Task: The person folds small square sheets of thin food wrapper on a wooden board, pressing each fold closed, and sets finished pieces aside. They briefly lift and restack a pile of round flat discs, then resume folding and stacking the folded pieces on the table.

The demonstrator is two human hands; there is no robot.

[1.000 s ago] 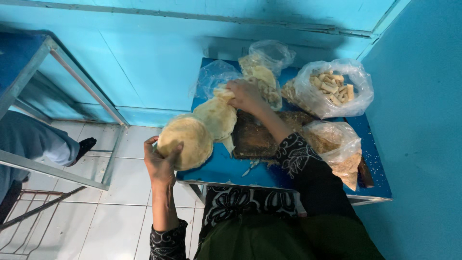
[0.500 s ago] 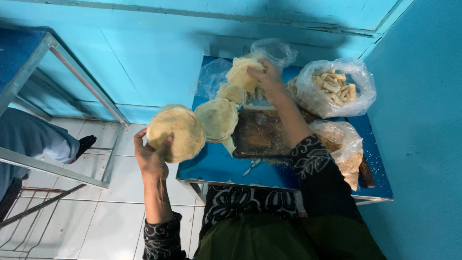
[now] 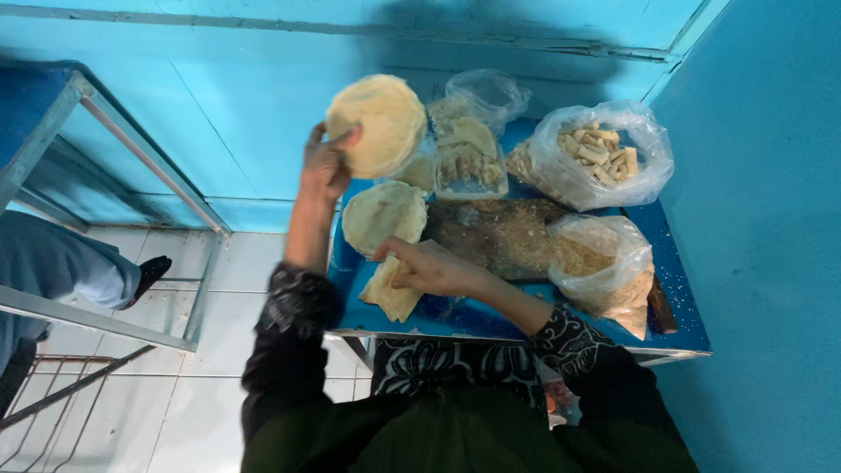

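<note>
My left hand (image 3: pixel 326 164) is raised over the table's far left corner and grips the edge of a round, pale yellow wrapper sheet (image 3: pixel 378 123). A second round sheet (image 3: pixel 383 215) lies flat on the blue table (image 3: pixel 526 315). My right hand (image 3: pixel 429 266) rests on the table's near left part, its fingers pressing a folded piece of wrapper (image 3: pixel 392 293). A dark board dusted with crumbs (image 3: pixel 499 235) lies just right of that hand.
A clear plastic bag of pale rolled pieces (image 3: pixel 600 153) sits at the back right, a bag of crumbs (image 3: pixel 604 267) at the right front, smaller bags (image 3: pixel 473 153) at the back. A metal frame (image 3: pixel 131 175) and a person's leg (image 3: pixel 61 263) are left. Turquoise walls enclose the table.
My left hand has lifted the round sheet from beside the table up and over its far corner. My right hand came back from the far bags to the folded piece near me.
</note>
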